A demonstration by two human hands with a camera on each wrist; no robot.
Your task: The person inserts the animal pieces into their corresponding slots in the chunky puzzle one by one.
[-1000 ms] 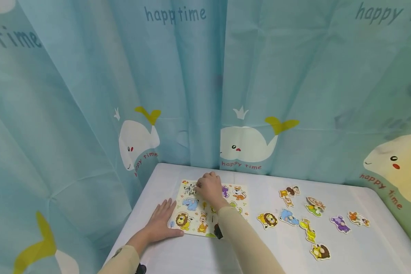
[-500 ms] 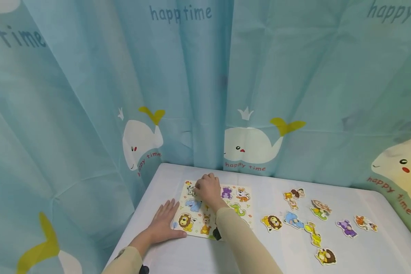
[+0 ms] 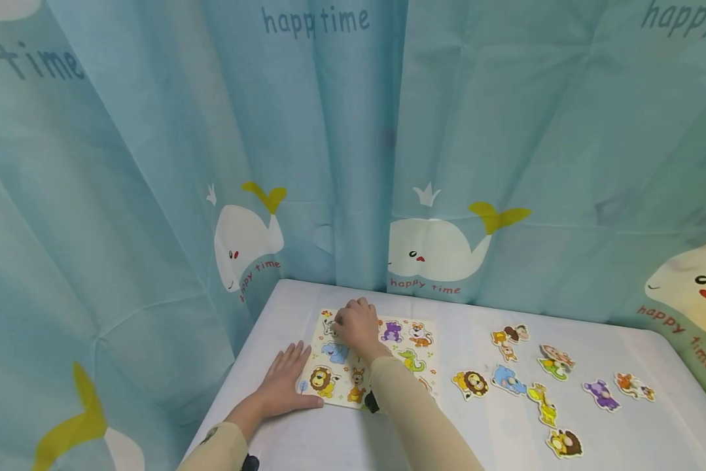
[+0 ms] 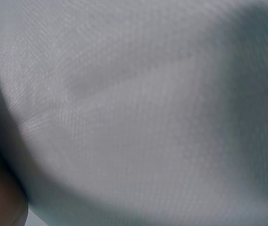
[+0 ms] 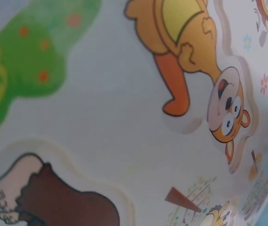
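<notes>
A square puzzle board [image 3: 342, 396] with cartoon animal pictures lies on the white-covered table. Over its upper left corner, my right hand [image 3: 358, 326] has its fingers curled down and pinches a zebra puzzle piece [image 3: 329, 327], partly hidden by the fingertips. The piece overlaps the zebra's place on the board. My left hand [image 3: 282, 386] lies flat with spread fingers beside the board's left edge, its thumb by the lower left corner. In the right wrist view, the board's kangaroo picture [image 5: 181, 47] sits in a shallow recess; no fingers show there.
Several loose animal pieces lie right of the board, among them a lion [image 3: 470, 384], an elephant [image 3: 508, 379], a giraffe [image 3: 543, 405] and a purple hippo [image 3: 602, 395]. A blue whale-print curtain [image 3: 353, 163] hangs behind the table. Pale woven cloth [image 4: 124, 117] fills the left wrist view.
The head view has turned a little, so everything sits slightly further right. The zebra piece has shifted slightly over its place, still in my right hand. My left hand stays put.
</notes>
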